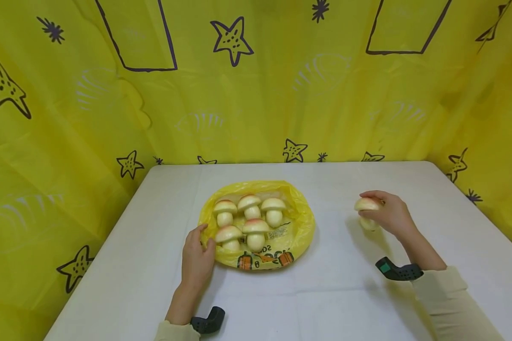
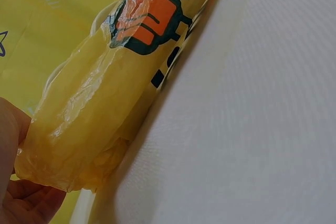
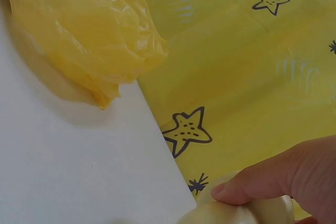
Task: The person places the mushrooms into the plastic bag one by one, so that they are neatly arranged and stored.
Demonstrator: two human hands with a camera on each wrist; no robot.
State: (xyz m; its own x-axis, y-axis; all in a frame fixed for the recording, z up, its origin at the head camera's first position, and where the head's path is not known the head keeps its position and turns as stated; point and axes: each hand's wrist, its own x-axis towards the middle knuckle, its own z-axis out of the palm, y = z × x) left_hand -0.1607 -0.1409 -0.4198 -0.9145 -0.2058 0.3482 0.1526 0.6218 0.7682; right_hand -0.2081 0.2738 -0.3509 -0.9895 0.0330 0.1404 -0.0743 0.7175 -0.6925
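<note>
On the white table lies a yellow plastic bag (image 1: 304, 222) with its mouth spread wide and its rim rolled down. Several toy mushrooms (image 1: 256, 232) with cream stems and red-tinged caps sit inside it. My left hand (image 1: 196, 260) grips the bag's left rim, and the left wrist view shows fingers (image 2: 37, 199) around that end of the bag (image 2: 94, 124). To the right of the bag, my right hand (image 1: 392, 214) holds another toy mushroom (image 1: 367, 204) by its cap, thumb and fingers on either side. The right wrist view shows the thumb (image 3: 252, 184) pressed on this mushroom (image 3: 220, 214).
A yellow curtain (image 1: 256, 104) printed with starfish and shells hangs behind the table and along both sides. The white tabletop (image 1: 281, 308) stretches in front of the bag and between the two hands. Each wrist wears a dark band (image 1: 398, 271).
</note>
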